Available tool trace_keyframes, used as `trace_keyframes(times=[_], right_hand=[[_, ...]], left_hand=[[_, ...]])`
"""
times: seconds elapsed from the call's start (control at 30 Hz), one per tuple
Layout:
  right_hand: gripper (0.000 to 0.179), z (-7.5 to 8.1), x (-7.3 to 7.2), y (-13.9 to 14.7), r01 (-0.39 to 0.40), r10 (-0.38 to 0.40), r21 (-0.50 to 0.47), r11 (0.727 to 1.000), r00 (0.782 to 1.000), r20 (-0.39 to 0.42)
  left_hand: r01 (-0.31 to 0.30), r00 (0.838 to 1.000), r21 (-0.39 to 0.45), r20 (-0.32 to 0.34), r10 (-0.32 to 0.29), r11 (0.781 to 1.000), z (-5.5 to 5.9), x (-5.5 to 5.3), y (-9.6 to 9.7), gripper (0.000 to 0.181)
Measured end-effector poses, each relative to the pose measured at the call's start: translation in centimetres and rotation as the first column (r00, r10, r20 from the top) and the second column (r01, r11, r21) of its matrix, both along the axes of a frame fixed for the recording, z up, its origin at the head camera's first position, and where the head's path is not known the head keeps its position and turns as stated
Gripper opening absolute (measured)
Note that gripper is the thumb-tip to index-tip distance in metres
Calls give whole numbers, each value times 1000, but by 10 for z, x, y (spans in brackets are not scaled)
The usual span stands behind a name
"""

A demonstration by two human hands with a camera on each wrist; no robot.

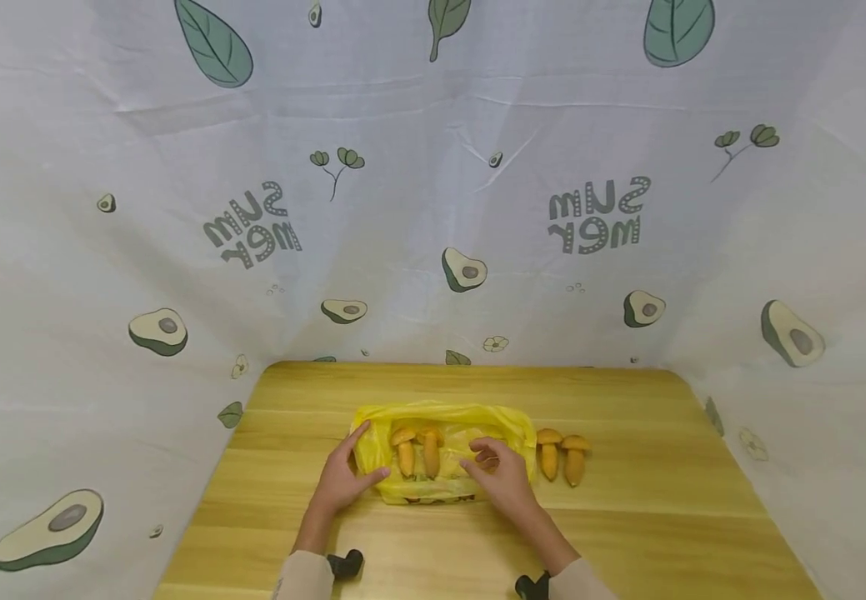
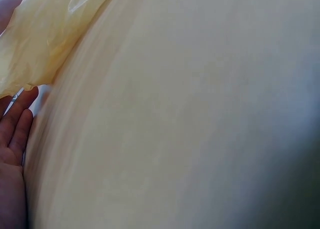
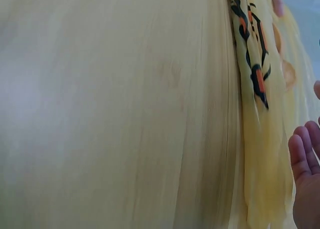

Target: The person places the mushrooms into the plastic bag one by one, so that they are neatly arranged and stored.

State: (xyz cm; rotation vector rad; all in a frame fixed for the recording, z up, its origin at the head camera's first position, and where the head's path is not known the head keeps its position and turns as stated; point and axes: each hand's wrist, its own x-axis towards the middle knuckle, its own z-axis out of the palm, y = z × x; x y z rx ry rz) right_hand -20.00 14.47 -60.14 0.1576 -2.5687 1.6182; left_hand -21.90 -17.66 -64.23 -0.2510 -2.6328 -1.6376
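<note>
A yellow plastic bag (image 1: 448, 492) lies on the wooden table with its mouth spread wide. Inside its left half, two orange-brown mushrooms (image 1: 431, 454) sit side by side, caps toward the back. My left hand (image 1: 338, 479) rests against the bag's left end, thumb and fingers spread apart. In the left wrist view, the fingers (image 2: 20, 124) look fairly straight beside the bag's edge. Over the bag's right half hovers my right hand (image 1: 508, 479), fingers loosely bent, with nothing visibly held. Part of the bag beneath it is hidden. Dark printing (image 3: 257, 79) marks the bag's front.
Two more mushrooms (image 1: 573, 460) lie on the table just right of the bag. A white cloth (image 1: 433, 208) with avocado and leaf prints hangs behind and beside the wooden table (image 1: 643, 542). Black straps (image 1: 346, 565) sit at both wrists.
</note>
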Motion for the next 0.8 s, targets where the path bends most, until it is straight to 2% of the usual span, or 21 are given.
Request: trace_keyframes(times=[0.4,0.6,0.8], right_hand=[[35,-2,14,56,76,-74,43,996,996,-45],[30,-3,16,85,126,-123,73,989,992,-40],[28,-5,16,111,193,-184,101,976,979,-92]], left_hand=[[-24,1000,-29,-3,24,999,0,4,5,92],[-20,1000,-32,-6,20,999,2,5,4,91],[-8,1000,-25,-15,7,1000,1,3,3,90]])
